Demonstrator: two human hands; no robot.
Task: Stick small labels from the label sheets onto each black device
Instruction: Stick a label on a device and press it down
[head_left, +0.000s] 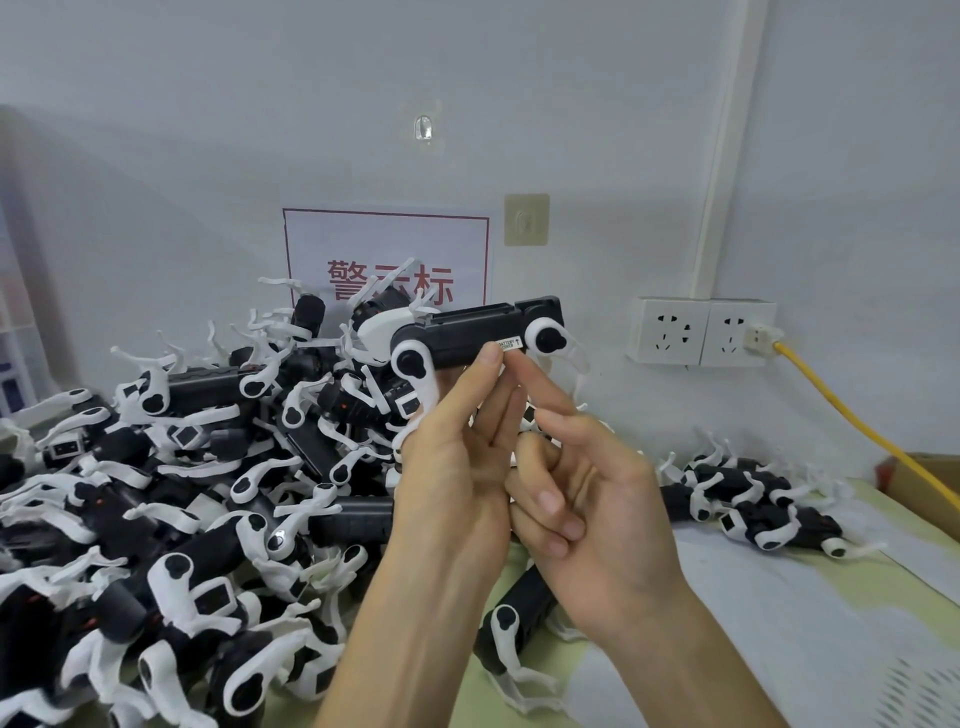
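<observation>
My left hand (457, 462) holds up a black device (470, 332) with white legs, level with the wall sign. Its thumb lies on the device's lower edge beside a small white label (509, 344) stuck on the black body. My right hand (582, 493) is just to the right. Its forefinger points up and touches the device at the label's lower right. Its other fingers are curled in.
A big heap of black-and-white devices (171, 467) fills the table's left half. A smaller group of devices (748, 499) lies at the right. One device (519, 618) lies under my wrists. Wall sockets (701, 332) with a yellow cable (852, 415) and a cardboard box (930, 478) are at right.
</observation>
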